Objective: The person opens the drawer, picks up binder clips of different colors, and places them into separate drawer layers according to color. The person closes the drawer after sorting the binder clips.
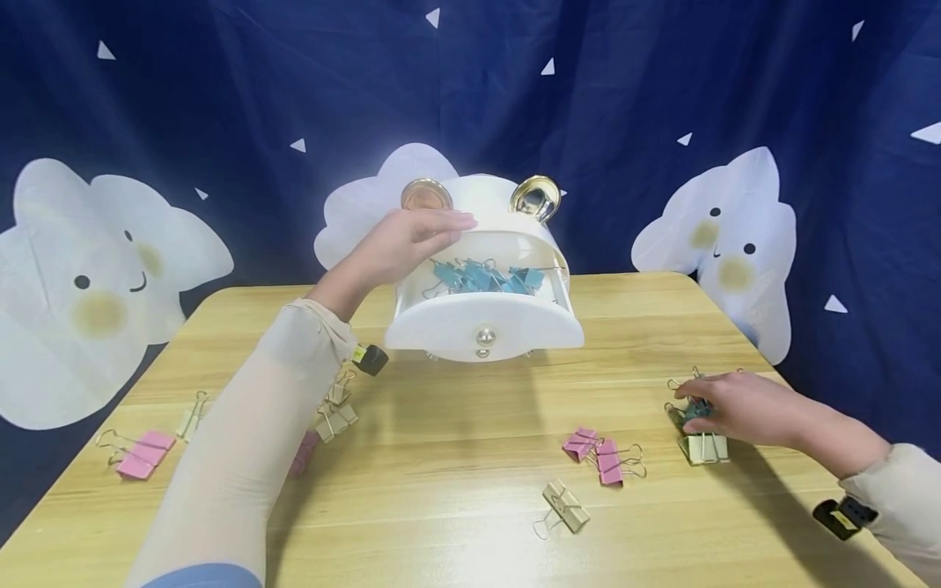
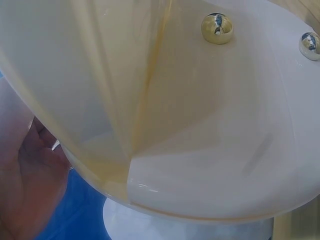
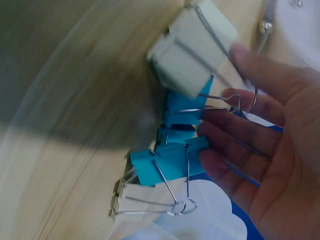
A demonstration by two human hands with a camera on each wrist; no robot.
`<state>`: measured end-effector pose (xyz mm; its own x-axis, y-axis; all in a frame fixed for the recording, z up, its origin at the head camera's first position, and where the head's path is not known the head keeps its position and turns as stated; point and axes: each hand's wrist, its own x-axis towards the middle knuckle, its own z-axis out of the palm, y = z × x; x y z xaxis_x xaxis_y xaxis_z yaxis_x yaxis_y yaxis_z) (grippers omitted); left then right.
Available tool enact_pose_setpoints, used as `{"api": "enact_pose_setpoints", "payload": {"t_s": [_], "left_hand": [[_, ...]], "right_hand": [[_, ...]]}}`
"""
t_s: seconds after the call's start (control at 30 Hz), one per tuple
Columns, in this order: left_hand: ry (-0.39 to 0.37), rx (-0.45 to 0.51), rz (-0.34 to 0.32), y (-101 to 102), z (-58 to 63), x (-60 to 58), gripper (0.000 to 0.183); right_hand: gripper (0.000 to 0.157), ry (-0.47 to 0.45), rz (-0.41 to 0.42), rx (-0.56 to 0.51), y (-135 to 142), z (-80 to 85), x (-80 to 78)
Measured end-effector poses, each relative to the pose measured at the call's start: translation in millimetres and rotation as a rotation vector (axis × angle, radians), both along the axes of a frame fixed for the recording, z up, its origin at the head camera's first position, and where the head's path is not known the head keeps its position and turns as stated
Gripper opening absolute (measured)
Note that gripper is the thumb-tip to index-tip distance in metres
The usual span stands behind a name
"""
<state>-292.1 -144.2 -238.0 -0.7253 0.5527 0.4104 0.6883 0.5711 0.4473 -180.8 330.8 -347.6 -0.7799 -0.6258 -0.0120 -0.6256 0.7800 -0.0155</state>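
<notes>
A white clock-shaped box (image 1: 481, 194) with two gold bell-like domes stands at the back. Its white drawer (image 1: 434, 322) is pulled out and contains several teal binder clips (image 1: 485, 278). My left hand (image 1: 412, 241) rests on the upper front of the box, fingers fairly straight; in the left wrist view, part of that hand (image 2: 30, 175) shows beside the white shell. At the right, my right hand (image 1: 764, 412) reaches into a small group of clips. Its fingers touch teal binder clips (image 3: 170, 162), while the thumb lies against a cream binder clip (image 3: 195, 55). The hand's grasp looks loose.
Pink binder clips (image 1: 610, 462) and a cream binder clip (image 1: 566, 505) lie front right of the drawer. More pink (image 1: 145, 455) and cream clips (image 1: 336, 419) lie at the left, partly behind my left arm. A dark blue curtain (image 1: 588, 73) hangs behind the table.
</notes>
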Motion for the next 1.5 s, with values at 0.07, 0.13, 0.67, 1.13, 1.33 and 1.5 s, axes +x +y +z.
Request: {"api": "enact_pose_setpoints", "payload": {"t_s": [0.07,0.13,0.67,1.13,1.33,1.5], "left_hand": [[-0.001,0.002,-0.001,0.1,-0.5,-0.5,0.034],[-0.004,0.006,-0.001,0.2,-1.0,-0.8,0.034],[0.003,0.011,0.000,0.2,-0.4,-0.1,0.034],[-0.013,0.031,-0.001,0.1,-2.3,-0.4,0.035],[0.000,0.020,-0.005,0.9,-1.4,-0.2,0.035],[-0.004,0.021,0.000,0.4,-2.3,-0.2,0.035]], "right_hand": [[0.034,-0.012,0.009,-0.001,-3.9,-1.1,-1.2],[0.023,0.003,0.021,-0.003,-6.9,-1.1,-2.2],[0.025,0.119,0.048,-0.092,-14.2,4.6,-15.0],[0.042,-0.128,-0.015,-0.039,-29.9,-6.6,-25.4],[0.030,-0.028,0.066,-0.068,-33.8,-1.0,-25.1],[0.031,0.099,0.110,-0.118,-41.2,12.1,-24.8]]}}
